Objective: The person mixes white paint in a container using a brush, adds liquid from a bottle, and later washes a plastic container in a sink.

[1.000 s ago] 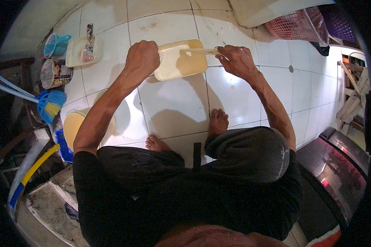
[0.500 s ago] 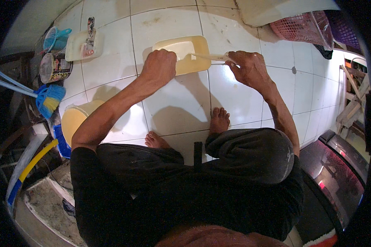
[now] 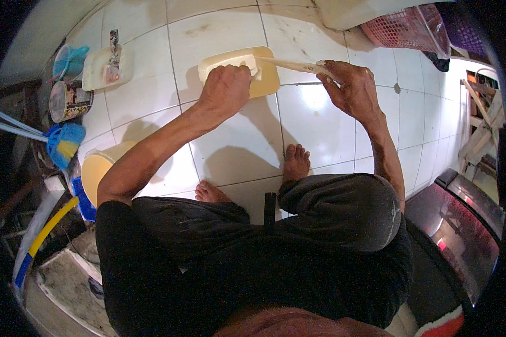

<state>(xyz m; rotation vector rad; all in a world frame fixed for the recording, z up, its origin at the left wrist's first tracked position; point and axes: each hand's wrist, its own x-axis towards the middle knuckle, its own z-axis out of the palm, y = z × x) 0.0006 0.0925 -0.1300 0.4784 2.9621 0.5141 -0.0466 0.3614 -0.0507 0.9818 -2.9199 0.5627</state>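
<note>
A yellow rectangular tray [image 3: 269, 84] with a thick white mass in its left part lies on the tiled floor ahead of me. Over its near edge is my left hand [image 3: 226, 90], closed in a fist; what its fingers hold is hidden. A white lump [image 3: 253, 66] shows just beyond its knuckles. To the right of the tray, my right hand [image 3: 348, 87] grips the thick end of a long, pale, smeared stick [image 3: 298, 65]. The stick slants leftward over the tray, its narrow tip near the white lump. Whether tip and lump touch, I cannot tell.
A cream bucket [image 3: 91, 178] stands by my left forearm. Farther left are a blue brush [image 3: 66, 140], a clear tub [image 3: 62, 105], a teal dipper [image 3: 67, 63] and a white tray [image 3: 121, 73] with a tool. A pink basket [image 3: 402, 31] is at the far right.
My left hand has moved right along the tray's near side. The stick's tip has shifted toward the tray's far side, and my right hand has moved slightly right. The whole view has shifted a little.
</note>
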